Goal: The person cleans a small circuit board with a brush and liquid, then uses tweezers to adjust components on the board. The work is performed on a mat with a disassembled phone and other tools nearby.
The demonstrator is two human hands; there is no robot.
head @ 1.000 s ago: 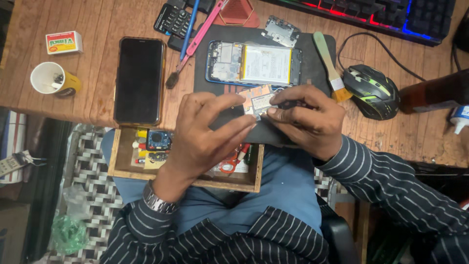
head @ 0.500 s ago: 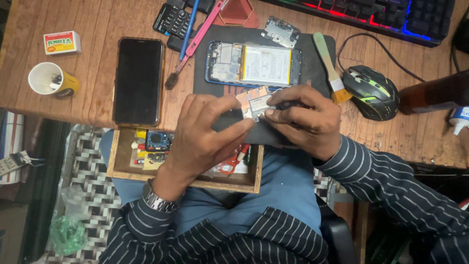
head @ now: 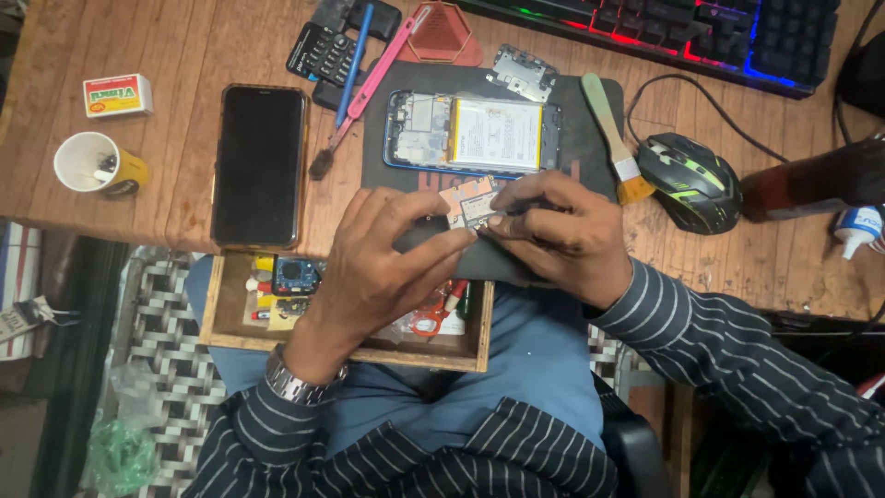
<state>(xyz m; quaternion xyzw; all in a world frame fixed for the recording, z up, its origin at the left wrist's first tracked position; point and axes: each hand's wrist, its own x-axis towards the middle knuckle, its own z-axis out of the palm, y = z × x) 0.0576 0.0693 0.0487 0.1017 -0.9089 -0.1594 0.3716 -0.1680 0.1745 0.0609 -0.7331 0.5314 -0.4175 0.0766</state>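
Item in hand: small tan circuit board [head: 468, 202] — I see it pinched between my left hand [head: 383, 263] and right hand [head: 562, 235], fingertips of both closed on its edges, above the near edge of the black work mat [head: 590, 101]. Just beyond it — opened blue phone with white battery [head: 472, 134]. Below my left wrist: shallow wooden parts drawer [head: 346, 355].

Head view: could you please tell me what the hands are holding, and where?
Both hands, left and right, pinch a small circuit board by its lower edges, fingertips meeting beneath it.
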